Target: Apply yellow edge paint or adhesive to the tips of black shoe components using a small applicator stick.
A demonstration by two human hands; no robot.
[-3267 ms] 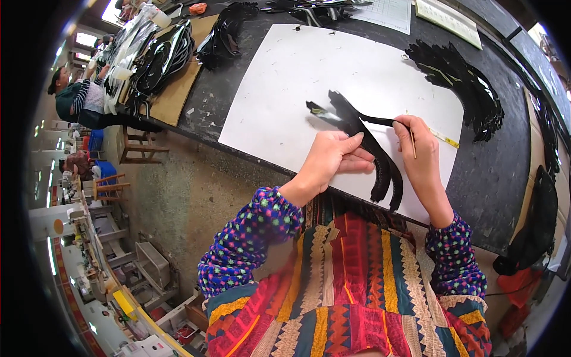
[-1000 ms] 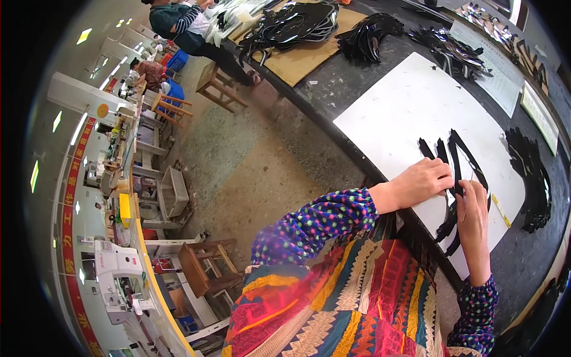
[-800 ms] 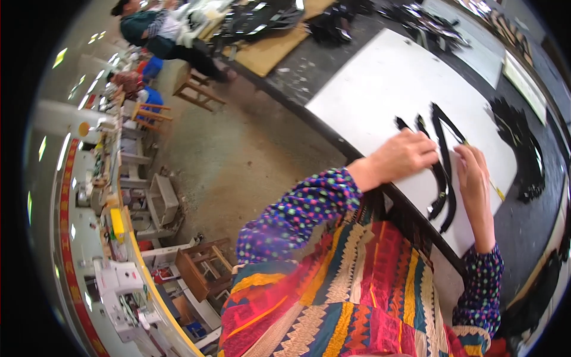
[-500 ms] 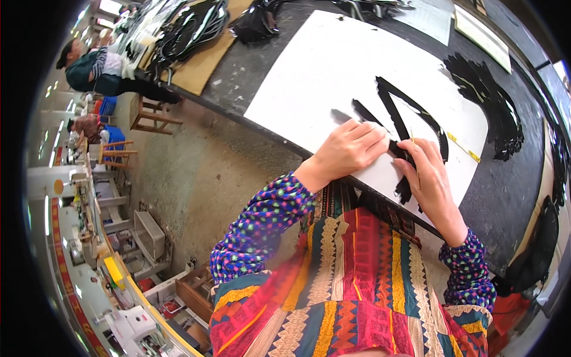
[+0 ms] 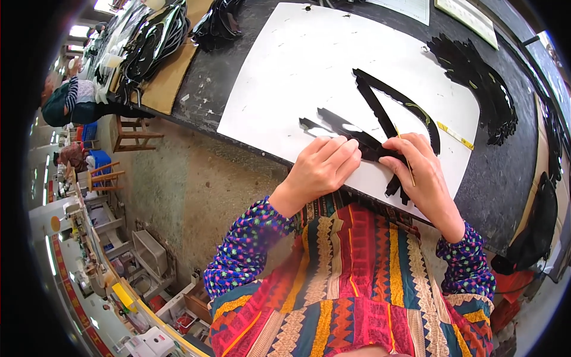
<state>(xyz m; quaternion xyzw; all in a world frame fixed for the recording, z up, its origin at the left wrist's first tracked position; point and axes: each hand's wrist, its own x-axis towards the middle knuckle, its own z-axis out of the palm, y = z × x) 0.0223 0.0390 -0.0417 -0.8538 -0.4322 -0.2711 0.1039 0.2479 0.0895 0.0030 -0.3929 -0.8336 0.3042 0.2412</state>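
My left hand (image 5: 327,166) has its fingers closed on a black, glossy strip (image 5: 340,124) whose split, blurred far ends stick out beyond the knuckles. Close beside it, my right hand (image 5: 423,169) pinches the same strip between thumb and fingers. A thin light-coloured stick (image 5: 410,169) is tucked in the right hand as well. Under both hands lies a white board (image 5: 279,77). Just past the right hand, a black strip folded into a narrow loop (image 5: 373,100) rests on the board, and more dark strip ends (image 5: 394,185) show below the fingers. The fingertips partly hide the pinched spot.
A fanned stack of black strips (image 5: 476,83) lies right of the board. Yellow measuring tape (image 5: 455,135) is on the board's right side. Black bundles (image 5: 157,41) sit on cardboard at the far left, where a co-worker (image 5: 68,101) stands. A wooden stool (image 5: 135,134) stands below.
The whole view has shifted. My left hand has moved slightly away from the right one, and more of the black strip shows beyond it. My right hand keeps its pinch and the stick.
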